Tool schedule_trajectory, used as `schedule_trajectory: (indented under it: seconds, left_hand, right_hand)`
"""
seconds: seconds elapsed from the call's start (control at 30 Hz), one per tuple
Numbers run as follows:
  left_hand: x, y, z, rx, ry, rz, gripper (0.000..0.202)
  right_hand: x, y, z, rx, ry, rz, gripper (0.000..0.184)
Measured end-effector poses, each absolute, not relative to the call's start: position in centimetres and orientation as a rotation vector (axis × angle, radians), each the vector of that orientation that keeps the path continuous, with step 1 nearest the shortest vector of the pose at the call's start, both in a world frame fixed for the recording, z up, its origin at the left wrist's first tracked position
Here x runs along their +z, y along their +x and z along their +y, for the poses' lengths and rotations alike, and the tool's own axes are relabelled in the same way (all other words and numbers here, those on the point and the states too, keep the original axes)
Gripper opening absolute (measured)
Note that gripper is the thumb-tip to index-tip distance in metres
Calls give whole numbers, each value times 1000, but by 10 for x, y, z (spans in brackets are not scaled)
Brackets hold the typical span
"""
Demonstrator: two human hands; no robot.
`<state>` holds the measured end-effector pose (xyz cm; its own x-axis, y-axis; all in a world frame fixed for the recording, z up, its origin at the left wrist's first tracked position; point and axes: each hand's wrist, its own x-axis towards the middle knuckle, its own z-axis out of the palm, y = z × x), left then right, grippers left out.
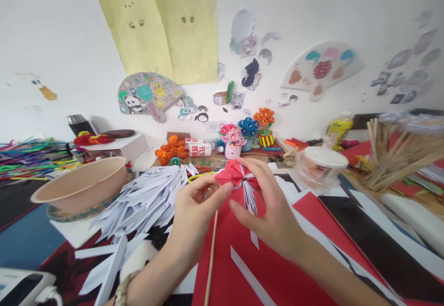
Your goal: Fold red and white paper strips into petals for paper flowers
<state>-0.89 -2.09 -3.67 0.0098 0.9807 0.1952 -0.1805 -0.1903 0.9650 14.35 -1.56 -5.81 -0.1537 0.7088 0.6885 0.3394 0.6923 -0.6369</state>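
Seen from the head view, a left hand point(196, 206) is pinching a folded red-and-white paper piece point(233, 172) above a red sheet point(224, 280); a right hand point(275, 211) is curving around its other side, its grip unclear. White paper strips point(149, 199) are lying heaped on the tabletop point(27, 239).

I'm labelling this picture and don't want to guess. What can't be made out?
All in the head view:
- Red folded paper: partly hidden by the left hand and right hand.
- White device: cut off by the left edge.
- Stick: lower end cut off by the bottom edge.
- Wall stickers, far right: blurred.
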Motion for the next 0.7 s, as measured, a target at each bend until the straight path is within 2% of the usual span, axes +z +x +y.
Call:
schedule_trajectory:
  seconds: [0.13,0.2,0.43,0.7]
  left_hand:
    - [-33,-16,-17,1358,1306,934,13]
    - [-30,-22,-13,1251,1377,959,17]
    - [-23,-31,-7,1106,1595,1162,28]
    - [-24,-26,-15,1090,1414,1172,25]
  right_hand:
    - [-59,144,-14,646,-802,-1703,53]
    - [-59,147,-12,662,-794,-1692,49]
    - [-56,152,-7,357,-835,-1824,49]
    - [-61,151,-7,170,-866,-1886,48]
